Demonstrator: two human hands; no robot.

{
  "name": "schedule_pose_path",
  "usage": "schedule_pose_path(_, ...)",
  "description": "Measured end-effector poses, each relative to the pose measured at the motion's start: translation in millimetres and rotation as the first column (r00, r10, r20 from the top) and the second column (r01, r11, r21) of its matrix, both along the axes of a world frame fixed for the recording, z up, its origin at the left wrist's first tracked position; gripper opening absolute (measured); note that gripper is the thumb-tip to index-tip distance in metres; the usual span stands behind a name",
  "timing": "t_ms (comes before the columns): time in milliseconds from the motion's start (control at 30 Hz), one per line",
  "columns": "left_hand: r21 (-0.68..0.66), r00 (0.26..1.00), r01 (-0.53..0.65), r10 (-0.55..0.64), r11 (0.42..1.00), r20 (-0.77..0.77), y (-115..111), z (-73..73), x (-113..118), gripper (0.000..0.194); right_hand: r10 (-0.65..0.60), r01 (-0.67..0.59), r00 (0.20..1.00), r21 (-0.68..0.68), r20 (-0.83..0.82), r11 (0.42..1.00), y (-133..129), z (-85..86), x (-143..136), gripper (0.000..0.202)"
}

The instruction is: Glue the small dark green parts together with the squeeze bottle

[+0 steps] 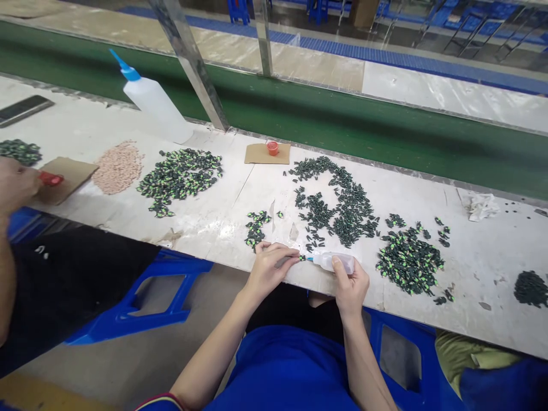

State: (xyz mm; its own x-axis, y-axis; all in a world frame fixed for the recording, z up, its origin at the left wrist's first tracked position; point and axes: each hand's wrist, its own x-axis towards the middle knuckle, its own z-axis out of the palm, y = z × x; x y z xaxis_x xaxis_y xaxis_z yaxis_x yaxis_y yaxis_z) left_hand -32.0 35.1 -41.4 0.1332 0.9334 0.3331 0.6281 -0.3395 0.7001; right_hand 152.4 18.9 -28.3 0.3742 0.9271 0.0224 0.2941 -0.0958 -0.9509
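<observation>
My left hand (273, 264) pinches a small dark green part (302, 258) with a bright green spot, over the table's front edge. In my right hand (351, 285) lies a small translucent squeeze bottle (331, 262), held on its side. Its blue tip points left and meets or nearly meets the small part; I cannot tell which. Just beyond my left hand is a little group of dark green parts with bright green spots (256, 229). A larger heap of plain dark green pieces (353, 211) lies beyond the bottle.
A heap of green-spotted parts (410, 260) lies right, another (180, 178) left, beside pale pink pieces (119, 167). A red cup (273, 148) sits on cardboard (252, 153). A large white bottle (156, 108) stands near a metal post (192, 63). A co-worker's hand (17, 184) is far left.
</observation>
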Motion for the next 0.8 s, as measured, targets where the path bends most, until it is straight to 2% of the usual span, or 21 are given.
schedule_pose_path(200, 0.009, 1.000, -0.002, 0.003, 1.000, -0.016, -1, 0.5, 0, 0.006, -0.026, 0.026, 1.000, 0.000, -0.017, 1.000, 2, 5.5, -3, 0.034)
schedule_pose_path(567, -0.038, 1.000, -0.007, 0.007, 0.999, -0.005, -1, 0.1, 0, 0.006, -0.050, 0.050, 0.998, 0.016, -0.044, 0.999, 0, 5.2, -3, 0.033)
schedule_pose_path(667, -0.049, 1.000, 0.000, 0.000, 0.999, 0.009, 0, -1.7, -1, 0.006, -0.140, 0.151, 0.981, 0.079, -0.135, 0.985, -4, 1.3, 0, 0.029)
schedule_pose_path(800, -0.059, 1.000, 0.004, -0.004, 0.998, 0.006, 0, -3.1, -2, 0.008, -0.266, 0.333, 0.913, 0.192, -0.308, 0.923, -9, -0.9, 17, 0.028)
